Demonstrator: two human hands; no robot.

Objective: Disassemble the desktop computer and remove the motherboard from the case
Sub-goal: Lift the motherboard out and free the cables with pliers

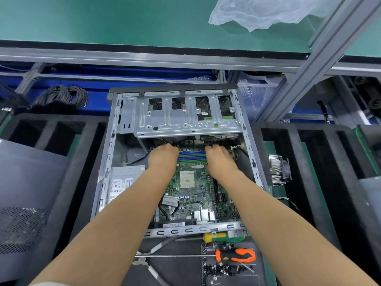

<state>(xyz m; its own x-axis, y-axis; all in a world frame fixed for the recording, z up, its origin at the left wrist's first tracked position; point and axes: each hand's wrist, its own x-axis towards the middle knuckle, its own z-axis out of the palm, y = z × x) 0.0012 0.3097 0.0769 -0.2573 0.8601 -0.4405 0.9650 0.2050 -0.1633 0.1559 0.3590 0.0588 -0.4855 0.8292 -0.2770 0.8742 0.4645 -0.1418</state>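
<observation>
The open computer case (115, 129) lay flat in the middle of the view, its green motherboard (195, 195) still seated inside, filling the case floor from the centre toward 5 o'clock. Both bare arms reached in from 6 o'clock. The left hand (164, 156) and the right hand (219, 159) rested on the far edge of the board, at 12 o'clock from its square white processor socket (187, 179), with the blue and green memory slots (192, 155) showing between them. The fingers of both hands curled down and away under the silver drive cage (185, 118), so whether they gripped anything could not be told.

A grey power supply (121, 182) sat in the case at 9 o'clock from the socket. Just outside the near rim, at 6 o'clock, lay a yellow-and-green screwdriver (223, 237), and nearer still an orange-handled screwdriver (235, 255) beside a scatter of loose screws (222, 269). A finned heatsink (277, 171) stood at 3 o'clock of the case on black foam. A grey side panel (26, 182) lay at 9 o'clock, and a crumpled plastic bag (257, 15) sat on the green bench at 1 o'clock.
</observation>
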